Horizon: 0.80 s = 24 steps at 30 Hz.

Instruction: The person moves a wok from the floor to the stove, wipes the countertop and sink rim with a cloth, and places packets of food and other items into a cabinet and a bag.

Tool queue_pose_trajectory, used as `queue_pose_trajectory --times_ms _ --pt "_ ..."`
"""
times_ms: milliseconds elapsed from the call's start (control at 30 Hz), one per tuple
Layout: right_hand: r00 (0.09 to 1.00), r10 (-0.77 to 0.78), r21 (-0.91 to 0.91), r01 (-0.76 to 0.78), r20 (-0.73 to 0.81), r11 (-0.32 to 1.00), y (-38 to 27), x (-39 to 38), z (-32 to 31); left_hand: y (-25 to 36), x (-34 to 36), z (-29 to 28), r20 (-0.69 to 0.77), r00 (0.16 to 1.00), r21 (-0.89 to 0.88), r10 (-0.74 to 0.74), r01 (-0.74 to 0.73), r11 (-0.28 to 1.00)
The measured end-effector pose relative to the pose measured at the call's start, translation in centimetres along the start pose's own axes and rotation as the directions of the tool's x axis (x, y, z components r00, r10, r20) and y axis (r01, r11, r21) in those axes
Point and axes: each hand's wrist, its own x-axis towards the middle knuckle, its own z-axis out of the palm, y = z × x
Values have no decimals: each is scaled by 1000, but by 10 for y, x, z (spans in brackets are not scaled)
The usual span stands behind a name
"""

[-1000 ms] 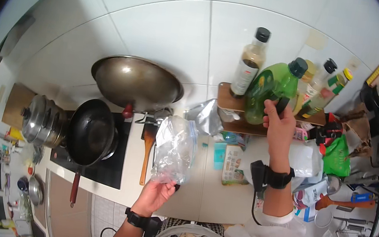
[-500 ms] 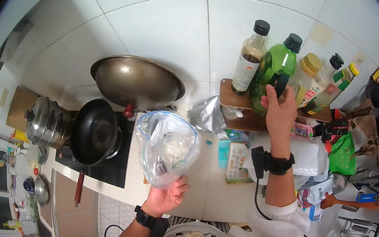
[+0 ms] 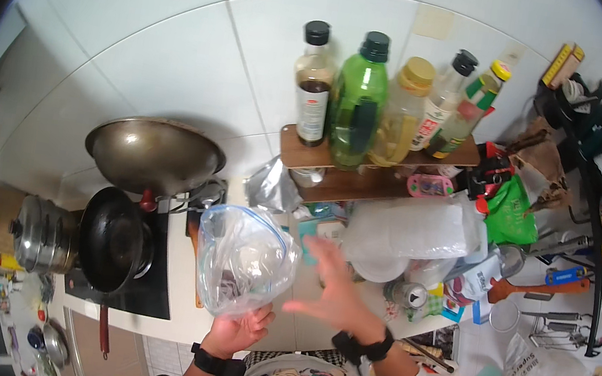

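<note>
My left hand (image 3: pixel 241 331) is closed on the lower part of a clear zip bag (image 3: pixel 244 261) with a blue seal line. The bag's mouth gapes upward, and something pale and something dark show through the plastic, too unclear to name. My right hand (image 3: pixel 336 293), a little blurred, hovers over the counter to the right of the bag. Its fingers are spread and nothing is in them. On the wooden shelf behind stands a green oil bottle (image 3: pixel 359 100), beside a dark sauce bottle (image 3: pixel 314 86) and a jar with a yellow lid (image 3: pixel 402 114).
A black frying pan (image 3: pixel 111 238) sits on the cooktop at left, near a steamer pot (image 3: pixel 44 236) and a large wok (image 3: pixel 155 156) leaning on the wall. Plastic-wrapped containers (image 3: pixel 414 231), a green bag (image 3: pixel 512 210) and a utensil rack (image 3: pixel 575 265) crowd the right side.
My right hand has let go of the green oil bottle on the shelf and come down and toward me, near the bag. The view has swung to the right; my left hand still holds the bag.
</note>
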Motion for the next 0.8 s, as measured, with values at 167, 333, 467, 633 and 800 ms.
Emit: queue_pose_trajectory --times_ms 167,333,467,633,800 --pt "974 218 367 -223 56 903 27 -54 28 -22 10 -11 -188 976 351 -110 172 920" --pt "931 361 427 -303 -61 852 36 -81 21 -40 11 -15 -392 907 522 -154 357 774" --pt "853 485 373 -394 -192 840 37 -114 -2 -40 -6 -38 -545 836 717 62 426 551" --pt "637 611 364 -490 -470 792 53 -220 -13 -33 -22 -42 -540 830 751 138 401 524" --pt "334 586 204 -718 -738 666 60 -396 33 -47 -15 -60 -396 918 825 -6 359 436"
